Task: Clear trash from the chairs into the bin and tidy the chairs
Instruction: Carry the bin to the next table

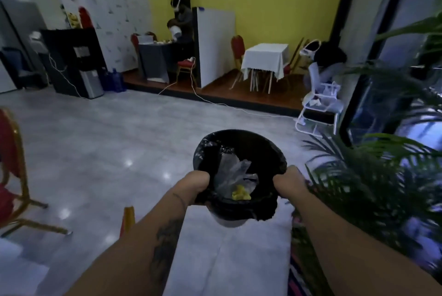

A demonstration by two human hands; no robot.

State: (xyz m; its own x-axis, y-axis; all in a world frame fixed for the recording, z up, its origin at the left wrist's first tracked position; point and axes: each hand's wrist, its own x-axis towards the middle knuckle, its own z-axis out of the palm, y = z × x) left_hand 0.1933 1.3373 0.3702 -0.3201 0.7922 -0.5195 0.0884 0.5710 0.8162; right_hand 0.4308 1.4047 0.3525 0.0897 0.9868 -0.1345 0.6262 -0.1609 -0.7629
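Note:
I hold a small bin (241, 142) lined with a black bag out in front of me, above the floor. My left hand (195, 183) grips its near left rim and my right hand (288, 182) grips its near right rim. Inside lie a crumpled clear plastic wrapper (233, 171) and a yellow scrap (240, 194). A white chair (319, 104) with white litter on its seat stands far right by the dark doorframe. A red and gold chair (12, 169) stands at the left edge.
A green palm plant (382, 164) crowds the right side. A white-covered surface (229, 259) lies below my arms. White cables (239, 106) run across the grey tiled floor. A raised platform holds a white-clothed table (263, 56), red chairs and a seated person (179, 23).

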